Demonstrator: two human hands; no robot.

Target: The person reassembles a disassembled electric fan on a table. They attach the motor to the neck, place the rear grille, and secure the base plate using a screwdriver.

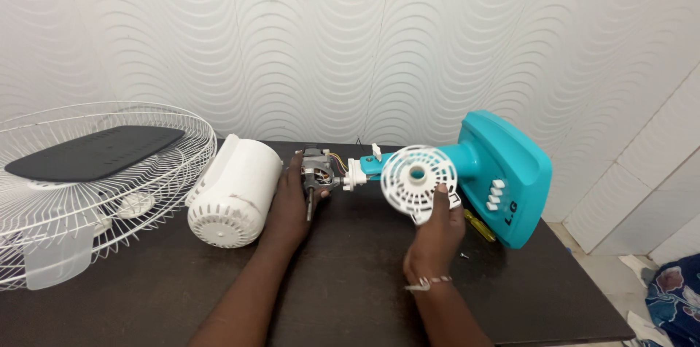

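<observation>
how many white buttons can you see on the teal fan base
4: the white buttons sit in one short stacked row on the face of the teal fan base, right of the right hand. Others may be hidden.

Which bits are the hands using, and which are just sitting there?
In use:
left hand on fan motor
right hand holding white round grille piece
teal fan body

Lying about:
white motor cover
wire fan guard
yellow screwdriver
</observation>
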